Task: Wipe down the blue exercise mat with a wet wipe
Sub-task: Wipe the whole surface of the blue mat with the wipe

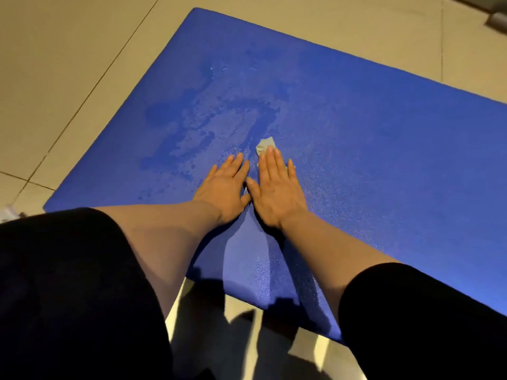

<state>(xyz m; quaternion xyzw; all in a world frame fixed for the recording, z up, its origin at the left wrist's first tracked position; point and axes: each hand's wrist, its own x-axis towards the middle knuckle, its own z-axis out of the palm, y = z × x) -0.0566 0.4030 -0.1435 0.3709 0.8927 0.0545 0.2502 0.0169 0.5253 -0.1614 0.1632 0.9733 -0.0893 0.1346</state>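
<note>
Both hands lay flat on the mat (356, 133), side by side, thumbs nearly touching. Left hand (223, 185) was spread palm-down, fingers straight, holding nothing, just resting on the blue surface. Right hand (274, 187) was also flat with straight fingers, pressing the wipe (264, 145) down under its fingertips; not curled round it. Wipe was crumpled, greyish, mostly hidden under the fingers, with a bit sticking out ahead of them, near the mat's middle. Wet streaks (208, 124) showed darker on the mat ahead and left of the hands. Mat lay on a tiled floor (68, 64). Black sleeves (68, 292) covered both upper forearms.
</note>
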